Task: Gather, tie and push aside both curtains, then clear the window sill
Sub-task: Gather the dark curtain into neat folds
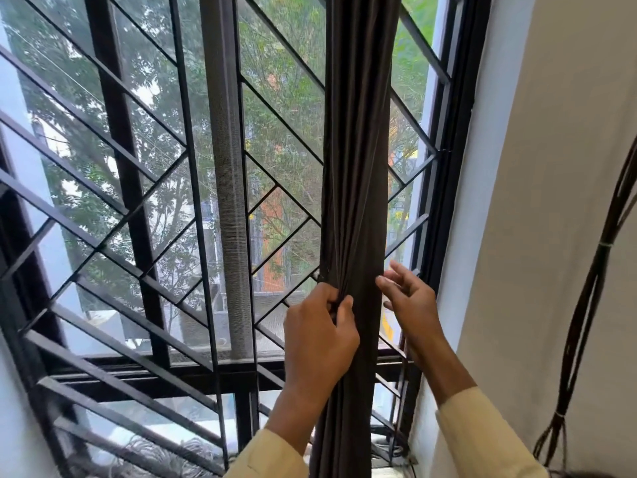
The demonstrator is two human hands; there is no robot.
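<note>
In front of the barred window (138,188), a dark curtain (358,167) hangs gathered into a narrow column near the right frame. The left hand (319,334) has its grip pinched on the curtain's folds. The right hand (412,298) hovers just beside the curtain's right edge, grip spread, fingers loose.

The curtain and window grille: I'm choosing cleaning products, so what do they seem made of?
The curtain looks like dark brown woven fabric, matte, falling in soft folds where the left hand bunches it. The window grille seems black-painted metal: straight, rigid flat bars.
</note>
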